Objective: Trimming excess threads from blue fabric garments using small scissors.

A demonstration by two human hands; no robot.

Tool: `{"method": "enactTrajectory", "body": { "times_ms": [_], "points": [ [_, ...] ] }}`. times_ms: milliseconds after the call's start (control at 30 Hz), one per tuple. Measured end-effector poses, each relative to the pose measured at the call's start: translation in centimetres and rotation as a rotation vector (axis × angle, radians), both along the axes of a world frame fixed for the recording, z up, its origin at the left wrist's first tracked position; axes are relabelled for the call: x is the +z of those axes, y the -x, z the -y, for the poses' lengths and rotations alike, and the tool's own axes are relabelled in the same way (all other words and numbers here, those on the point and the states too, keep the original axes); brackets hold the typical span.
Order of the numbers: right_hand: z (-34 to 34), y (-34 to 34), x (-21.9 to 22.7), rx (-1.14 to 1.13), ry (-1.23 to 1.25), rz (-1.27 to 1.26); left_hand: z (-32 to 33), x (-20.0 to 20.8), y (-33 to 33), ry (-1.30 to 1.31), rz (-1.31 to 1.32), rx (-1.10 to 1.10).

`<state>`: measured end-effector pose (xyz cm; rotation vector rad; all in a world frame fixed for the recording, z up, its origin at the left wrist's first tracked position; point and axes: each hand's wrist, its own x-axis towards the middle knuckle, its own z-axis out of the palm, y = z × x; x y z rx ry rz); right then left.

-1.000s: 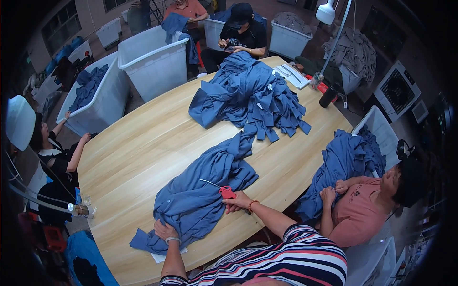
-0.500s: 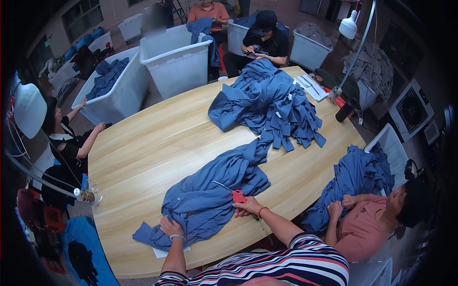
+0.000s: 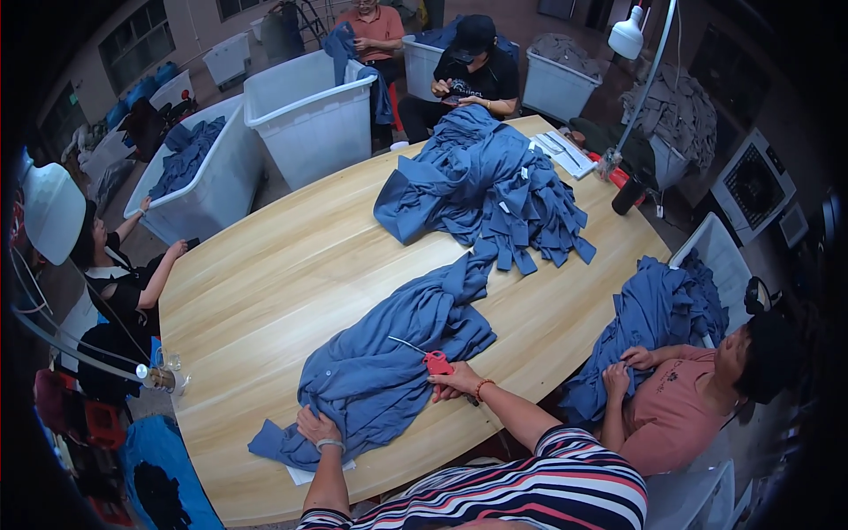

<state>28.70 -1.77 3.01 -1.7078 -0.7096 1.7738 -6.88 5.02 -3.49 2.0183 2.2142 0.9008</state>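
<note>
A blue shirt [image 3: 371, 371] lies bunched on the wooden table [image 3: 256, 274] in front of me, a small pale button showing on its left part. At its near left end, my left hand [image 3: 316, 427] has its fingers bent on the fabric, gripping it. My right hand [image 3: 455, 381] is closed around a red-handled tool [image 3: 436, 363] at the shirt's right edge. A thin metal shaft sticks out of the tool toward the upper left, over the cloth; its exact kind is unclear. A white sheet [image 3: 305, 475] shows partly beneath the shirt's near end.
A large heap of blue garments [image 3: 486, 181] covers the table's far side, touching the shirt's far end. A black bottle [image 3: 628, 194] and white papers [image 3: 564, 155] stand near it. Co-workers sit around, one at right with blue garments [image 3: 654, 318]. White bins [image 3: 309, 110] line the back.
The whole view has shifted slightly, the far things sitting higher and further left. Both my hands keep the same places on the shirt and the tool. The right-hand co-worker's hands have moved a little.
</note>
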Motion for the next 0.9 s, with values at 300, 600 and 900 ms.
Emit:
{"method": "enactTrajectory", "body": {
  "times_ms": [300,600,900],
  "points": [
    [-0.13,-0.23,0.38,0.009,-0.005,-0.010,-0.20,-0.11,-0.12,-0.025,-0.009,0.011],
    [-0.01,0.13,0.29,0.011,0.010,-0.004,0.00,0.14,0.06,-0.004,0.008,0.005],
    [-0.42,0.27,0.87,-0.015,0.055,0.051,-0.05,0.35,-0.05,0.032,0.041,-0.003]
  ]
}}
